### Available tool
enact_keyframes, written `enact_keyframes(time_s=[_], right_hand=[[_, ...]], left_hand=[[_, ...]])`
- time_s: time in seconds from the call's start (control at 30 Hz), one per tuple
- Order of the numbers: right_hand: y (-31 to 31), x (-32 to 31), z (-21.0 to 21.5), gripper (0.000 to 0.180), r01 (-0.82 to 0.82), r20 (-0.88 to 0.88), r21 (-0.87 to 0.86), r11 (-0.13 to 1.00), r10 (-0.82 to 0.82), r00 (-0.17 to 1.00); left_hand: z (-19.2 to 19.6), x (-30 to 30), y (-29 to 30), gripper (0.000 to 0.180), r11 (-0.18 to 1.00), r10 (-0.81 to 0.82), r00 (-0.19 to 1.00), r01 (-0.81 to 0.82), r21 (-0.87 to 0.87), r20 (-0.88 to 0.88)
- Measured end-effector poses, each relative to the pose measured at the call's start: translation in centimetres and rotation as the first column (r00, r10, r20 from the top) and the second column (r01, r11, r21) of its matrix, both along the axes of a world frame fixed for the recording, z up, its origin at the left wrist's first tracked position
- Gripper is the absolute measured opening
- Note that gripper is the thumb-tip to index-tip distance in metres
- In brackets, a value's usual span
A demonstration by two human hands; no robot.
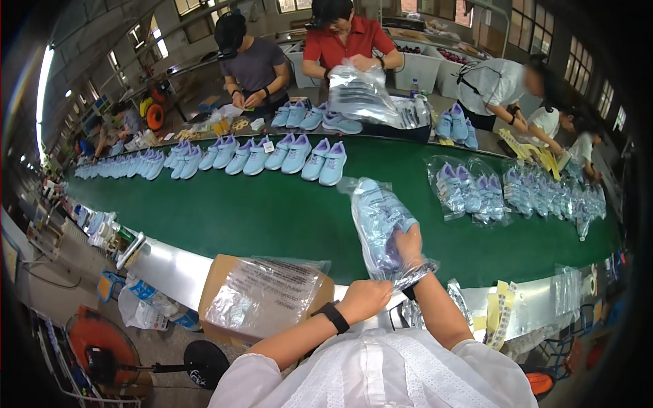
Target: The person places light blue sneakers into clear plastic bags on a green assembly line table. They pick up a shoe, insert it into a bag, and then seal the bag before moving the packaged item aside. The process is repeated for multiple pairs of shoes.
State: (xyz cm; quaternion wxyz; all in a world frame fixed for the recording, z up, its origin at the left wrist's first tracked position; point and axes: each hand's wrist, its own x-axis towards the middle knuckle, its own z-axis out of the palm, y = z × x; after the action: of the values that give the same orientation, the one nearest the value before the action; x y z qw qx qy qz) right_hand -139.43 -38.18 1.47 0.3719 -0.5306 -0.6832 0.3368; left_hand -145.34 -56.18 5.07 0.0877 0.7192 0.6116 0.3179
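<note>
Over the green belt, a clear plastic bag (367, 188) surrounds light blue sneakers (381, 221) with purple lining. My left hand (367, 299) is closed on the near edge of the bag, at its mouth. Reaching inside the bag, my right hand (409, 245) grips the sneakers near their collar opening; its fingertips are partly hidden by the shoe and the film. The bag's open end bunches around my right wrist. Below my left hand, a cardboard box (212, 289) holds a stack of flat clear bags (262, 292).
Unbagged sneakers (255, 158) line the far left of the green belt (204, 211); bagged pairs (469, 190) lie at the right. Yellow label strips (501, 313) rest on the metal edge. Across the belt, a person in red (350, 44) handles plastic bags. A fan (105, 350) stands lower left.
</note>
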Motion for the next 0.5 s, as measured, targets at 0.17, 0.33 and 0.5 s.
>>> enact_keyframes(time_s=[0.17, 0.33, 0.5], right_hand=[[1.7, 0.5, -4.6, 0.04, -0.08, -0.365, -0.471, 0.878, -0.112, 0.924], [3.4, 2.0, -8.6, 0.024, -0.326, -0.668, -0.688, 0.649, -0.39, 0.634], [3.3, 3.4, -13.6, 0.02, -0.219, -0.521, -0.848, 0.483, -0.682, 0.514]], left_hand=[[-0.2, 0.7, 0.4, 0.02, 1.0, -0.015, 0.998, 0.017, -0.019, 0.053], [-1.5, -0.9, -1.7, 0.018, 0.988, 0.084, 0.975, -0.056, -0.142, 0.205], [-6.6, -3.0, 0.2, 0.036, 0.864, 0.46, 0.862, -0.49, 0.117, 0.213]])
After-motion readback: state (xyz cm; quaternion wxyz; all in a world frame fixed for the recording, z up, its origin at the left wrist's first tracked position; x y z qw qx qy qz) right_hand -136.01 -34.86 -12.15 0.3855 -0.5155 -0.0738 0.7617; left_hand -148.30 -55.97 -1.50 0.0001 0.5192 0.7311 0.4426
